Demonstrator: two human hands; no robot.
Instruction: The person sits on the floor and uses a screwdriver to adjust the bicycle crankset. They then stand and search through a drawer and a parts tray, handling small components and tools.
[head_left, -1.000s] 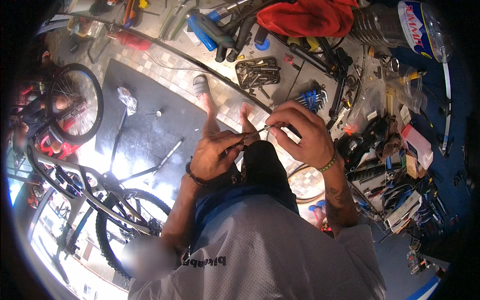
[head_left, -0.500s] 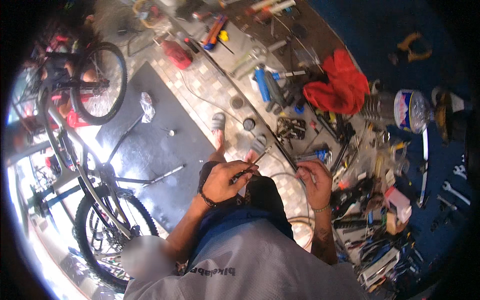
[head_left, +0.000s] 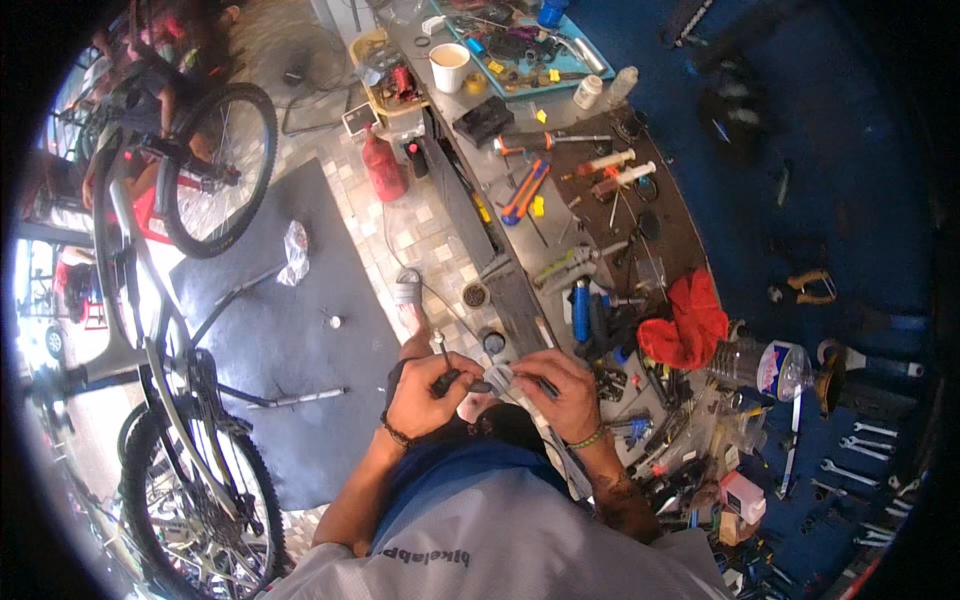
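Note:
My two hands are close together in front of my shorts. The left hand (head_left: 428, 398) is closed, its thumb and fingers around a slim metal rod (head_left: 440, 348) with a dark lower part. That rod stands up out of the fist, its light tip pointing away from me. To its right, my right hand (head_left: 562, 392) has its fingertips drawn together in a pinch, with a small dark piece (head_left: 546, 388) at them, too small to name. Between the hands shows a grey striped sandal (head_left: 497, 378) on my foot below.
A bicycle (head_left: 140, 270) stands at the left beside a dark mat (head_left: 290, 420). The workbench (head_left: 520, 275) on the right carries a red cloth (head_left: 690, 320), a white cup (head_left: 449, 68), a blue tray (head_left: 597, 62) and many tools. Wrenches (head_left: 850, 470) hang on the blue wall.
My right hand has moved left, close to the left hand, and pinches a small dark piece. The rod in my left hand now points more upright. The view has shifted, showing more far bench.

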